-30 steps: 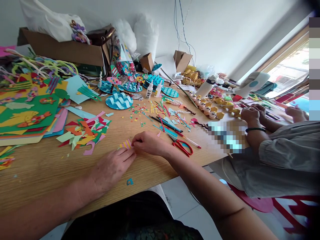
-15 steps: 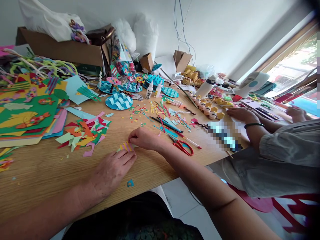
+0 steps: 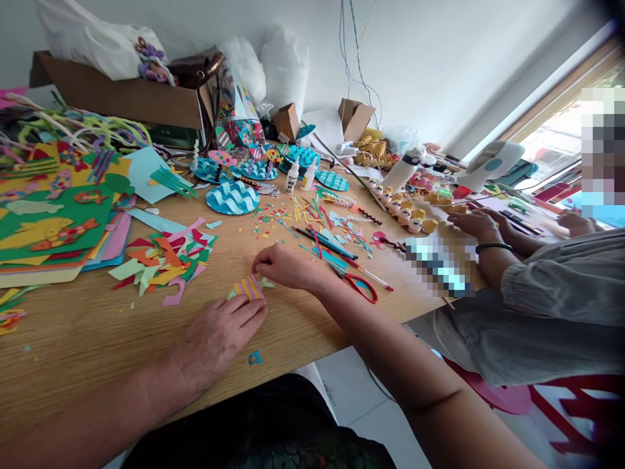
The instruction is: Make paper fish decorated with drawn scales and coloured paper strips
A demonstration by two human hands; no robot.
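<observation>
A small paper fish (image 3: 249,286) with pink and yellow stripes and pale green ends lies on the wooden table in front of me. My left hand (image 3: 233,329) rests flat on its near edge, fingers stretched out and pressing it down. Just beyond the fish, my right hand (image 3: 280,266) hovers with thumb and fingertips pinched together. Whatever is in that pinch, if anything, is too small to make out. Red-handled scissors (image 3: 360,286) lie to the right of my right hand, beside a pen (image 3: 374,277). A blue paper scrap (image 3: 254,358) sits near the table edge.
Colourful paper scraps (image 3: 168,260) are heaped on the left, near stacked paper sheets (image 3: 53,221). Glue bottles (image 3: 291,176) and a blue wavy disc (image 3: 233,197) stand further back. On the right, a co-worker's hand (image 3: 471,223) is over the table.
My right hand has lifted slightly off the fish, showing more of its stripes and its pale green right end. My left hand stays put. The co-worker's hands have shifted slightly.
</observation>
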